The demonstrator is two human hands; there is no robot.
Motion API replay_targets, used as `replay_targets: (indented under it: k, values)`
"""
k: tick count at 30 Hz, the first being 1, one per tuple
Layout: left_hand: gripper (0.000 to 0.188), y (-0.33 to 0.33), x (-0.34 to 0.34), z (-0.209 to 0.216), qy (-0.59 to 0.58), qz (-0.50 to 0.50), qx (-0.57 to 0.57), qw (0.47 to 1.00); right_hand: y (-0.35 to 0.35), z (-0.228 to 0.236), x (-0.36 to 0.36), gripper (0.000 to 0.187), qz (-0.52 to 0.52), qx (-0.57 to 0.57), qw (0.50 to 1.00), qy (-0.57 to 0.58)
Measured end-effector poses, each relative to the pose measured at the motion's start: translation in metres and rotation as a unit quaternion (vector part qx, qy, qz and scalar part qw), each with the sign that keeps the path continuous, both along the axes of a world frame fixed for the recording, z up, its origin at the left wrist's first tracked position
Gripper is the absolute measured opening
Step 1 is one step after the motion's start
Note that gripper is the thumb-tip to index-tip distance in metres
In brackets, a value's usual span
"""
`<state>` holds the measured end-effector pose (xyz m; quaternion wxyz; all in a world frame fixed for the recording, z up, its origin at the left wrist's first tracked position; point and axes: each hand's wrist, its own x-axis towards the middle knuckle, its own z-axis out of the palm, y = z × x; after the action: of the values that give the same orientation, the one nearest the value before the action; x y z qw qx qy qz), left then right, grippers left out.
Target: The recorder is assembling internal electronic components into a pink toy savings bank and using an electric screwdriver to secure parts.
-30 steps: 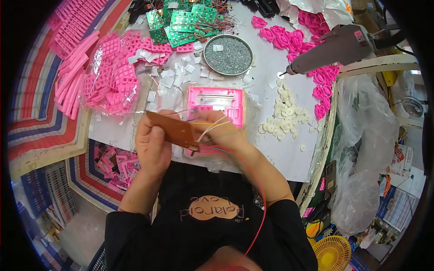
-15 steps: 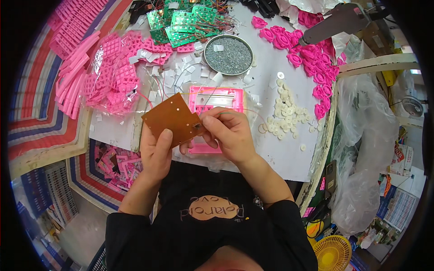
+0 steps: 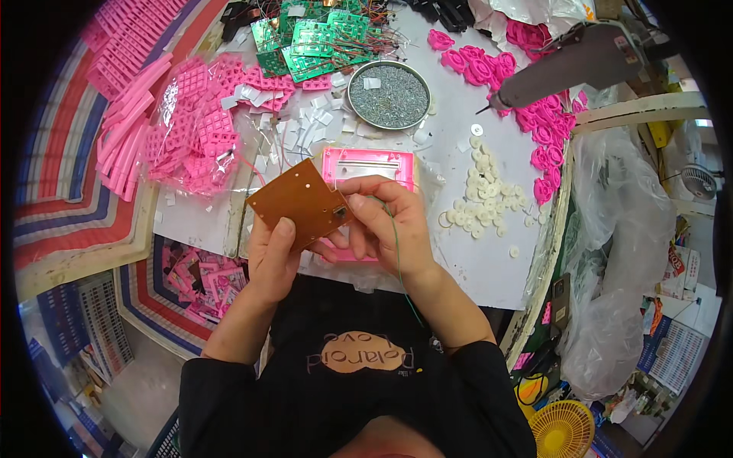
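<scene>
A brown circuit board [image 3: 294, 204] is tilted up in my left hand [image 3: 273, 256], thumb on its face and fingers behind it. My right hand [image 3: 393, 225] is closed at the board's right edge, beside a small dark part, with thumb and forefinger pinched together. A thin green wire [image 3: 398, 259] runs from that pinch down across the right hand toward my shirt. Whether the fingertips grip the wire or the board's edge is hard to see. Under both hands lies a pink plastic housing [image 3: 370, 162] with metal rods across it, partly covered by the hands.
A round tin of small screws [image 3: 389, 95] stands beyond the housing. Green circuit boards [image 3: 313, 38] with wires are heaped behind it. Pink button pads [image 3: 191, 130] lie at left, white discs [image 3: 485, 191] and pink rings [image 3: 477, 65] at right. An electric screwdriver [image 3: 565, 65] hangs at upper right.
The board and both hands have shifted slightly right. The green wire, earlier stretched out to the right, now drapes down over my right hand toward the shirt.
</scene>
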<state>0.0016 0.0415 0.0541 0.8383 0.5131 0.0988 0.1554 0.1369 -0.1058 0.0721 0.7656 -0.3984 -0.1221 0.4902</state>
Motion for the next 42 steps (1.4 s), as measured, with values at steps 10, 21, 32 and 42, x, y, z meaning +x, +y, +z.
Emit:
replay_targets:
  k: [10, 21, 32, 42]
  values:
    - [0.068, 0.005, -0.003, -0.003, 0.041, -0.101, -0.098, 0.989, -0.004, -0.009, 0.006, 0.025, -0.039, -0.021, 0.902, -0.429]
    - [0.062, -0.005, -0.011, -0.014, 0.055, -0.126, -0.110, 0.984, -0.004, 0.002, -0.005, 0.022, -0.012, -0.029, 0.971, -0.238]
    - [0.057, -0.009, -0.003, -0.004, 0.054, -0.148, -0.115, 0.981, -0.036, -0.015, -0.014, 0.019, -0.182, -0.082, 0.782, -0.591]
    - [0.039, 0.017, -0.015, 0.011, 0.074, -0.224, 0.302, 0.924, -0.219, 0.014, 0.018, 0.042, -0.212, -0.328, 0.799, -0.458]
